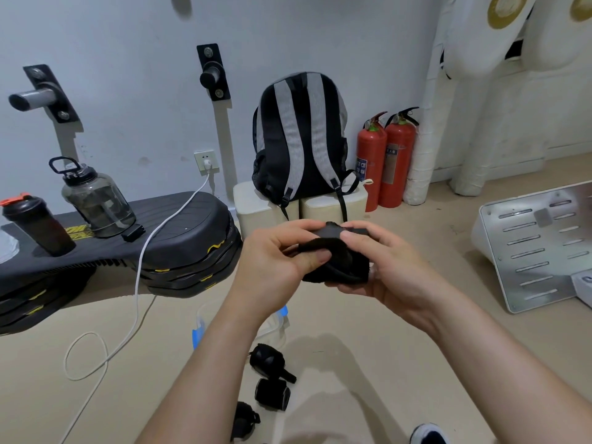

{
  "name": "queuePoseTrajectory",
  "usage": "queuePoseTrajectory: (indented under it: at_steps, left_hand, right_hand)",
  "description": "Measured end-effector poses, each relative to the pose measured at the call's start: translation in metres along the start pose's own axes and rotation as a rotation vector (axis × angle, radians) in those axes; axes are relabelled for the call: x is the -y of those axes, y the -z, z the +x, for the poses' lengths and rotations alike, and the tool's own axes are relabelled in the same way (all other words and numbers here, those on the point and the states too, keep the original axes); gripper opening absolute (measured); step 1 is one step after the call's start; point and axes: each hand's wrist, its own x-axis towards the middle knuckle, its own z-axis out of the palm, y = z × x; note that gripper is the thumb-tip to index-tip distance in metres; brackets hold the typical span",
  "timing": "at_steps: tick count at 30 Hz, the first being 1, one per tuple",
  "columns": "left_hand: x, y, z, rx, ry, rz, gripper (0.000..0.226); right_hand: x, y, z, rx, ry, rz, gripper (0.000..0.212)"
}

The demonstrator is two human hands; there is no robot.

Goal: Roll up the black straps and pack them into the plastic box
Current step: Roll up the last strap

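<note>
Black strap (336,256): partly rolled, between left grip (275,254) and right grip (381,261).
Left grip: pinching strap.
Right grip: curled round strap.
Plastic box (275,328): below left grip, on floor (352,315).

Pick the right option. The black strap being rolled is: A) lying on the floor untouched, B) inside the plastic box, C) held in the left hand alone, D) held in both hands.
D: left hand and right hand both pinch the black strap between them.
</note>
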Motion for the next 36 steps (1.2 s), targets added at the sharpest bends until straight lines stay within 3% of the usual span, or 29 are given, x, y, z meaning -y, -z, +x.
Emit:
queuePoseTrajectory:
  at_steps: [3,10,15,20,29,36]
  left_hand:
    - [-0.001,0.001,0.000,0.006,0.034,-0.064,0.025]
    - [0.000,0.000,-0.001,-0.001,0.053,-0.091,0.021]
    - [0.005,-0.003,-0.003,-0.084,-0.226,0.404,0.016]
    - [0.006,0.000,-0.001,-0.048,-0.278,0.450,0.006]
    - [0.000,-0.009,-0.001,-0.300,-0.064,0.394,0.017]
    - [0.004,-0.004,0.002,-0.243,0.113,0.184,0.031]
  right_hand:
    - [-0.001,-0.001,0.001,-0.029,0.020,0.013,0.010]
    - [-0.001,-0.006,0.002,-0.042,0.075,-0.024,0.026]
    - [0.000,-0.006,0.000,-0.045,0.032,-0.055,0.023]
    - [-0.003,-0.006,0.001,-0.017,0.070,-0.141,0.013]
    - [-0.005,-0.019,0.004,-0.051,0.133,-0.129,0.023]
    - [-0.002,-0.023,0.000,-0.072,0.232,-0.165,0.029]
